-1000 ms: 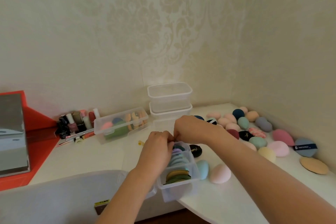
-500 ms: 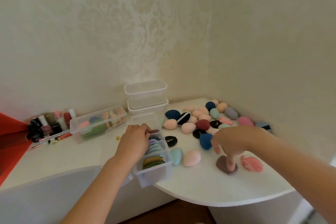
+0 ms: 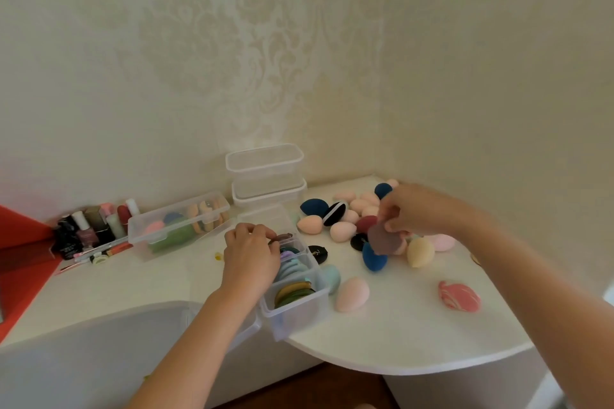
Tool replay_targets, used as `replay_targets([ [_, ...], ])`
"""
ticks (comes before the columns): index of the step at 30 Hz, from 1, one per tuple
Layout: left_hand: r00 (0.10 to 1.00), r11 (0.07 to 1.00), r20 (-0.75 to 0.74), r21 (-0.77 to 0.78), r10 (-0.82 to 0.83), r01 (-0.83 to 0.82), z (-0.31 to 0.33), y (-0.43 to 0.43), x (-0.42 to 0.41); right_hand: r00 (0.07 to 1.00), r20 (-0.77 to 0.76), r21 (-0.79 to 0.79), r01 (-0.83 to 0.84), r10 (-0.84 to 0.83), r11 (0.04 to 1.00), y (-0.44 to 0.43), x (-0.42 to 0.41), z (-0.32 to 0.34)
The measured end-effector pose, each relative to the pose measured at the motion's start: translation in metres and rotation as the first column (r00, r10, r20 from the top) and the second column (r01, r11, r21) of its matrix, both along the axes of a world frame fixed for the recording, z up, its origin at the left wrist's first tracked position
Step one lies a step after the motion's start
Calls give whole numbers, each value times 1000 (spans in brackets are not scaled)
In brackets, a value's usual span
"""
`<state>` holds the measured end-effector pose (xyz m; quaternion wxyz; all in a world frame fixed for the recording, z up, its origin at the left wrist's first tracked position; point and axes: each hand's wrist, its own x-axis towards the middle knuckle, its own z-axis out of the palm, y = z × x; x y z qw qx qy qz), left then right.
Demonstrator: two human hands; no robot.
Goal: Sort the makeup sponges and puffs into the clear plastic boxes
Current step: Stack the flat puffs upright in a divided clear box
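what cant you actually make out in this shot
- Head view: what the left hand pinches at the near clear box; only a thin dark edge shows past its fingers.
- Labels on the bottles at left: too small and blurred.
- Lower puffs in the near clear box: hidden by those stacked in front.
- Sponges behind the right hand and its mauve puff: covered.

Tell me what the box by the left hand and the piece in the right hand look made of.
Box: clear, glossy rigid plastic; the stacked puffs show through its walls. Mauve puff in the right hand: apparently soft, matte velvety fabric over padding, though that is a guess from its dull surface.
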<state>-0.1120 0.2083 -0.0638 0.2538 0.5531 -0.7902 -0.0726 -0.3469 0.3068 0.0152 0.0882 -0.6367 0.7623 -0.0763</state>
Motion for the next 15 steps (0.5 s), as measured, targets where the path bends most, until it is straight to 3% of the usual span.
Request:
replay_targets([
  [8,1000,999,-7,21,-30,30,0,-3,6,945,259,-417,-76,199,906,-65,72,-5],
  [15,999,1000,-44,6,-22,22,-3,-4,7,941,247,-399,-121,233,909,-112,115,-36],
])
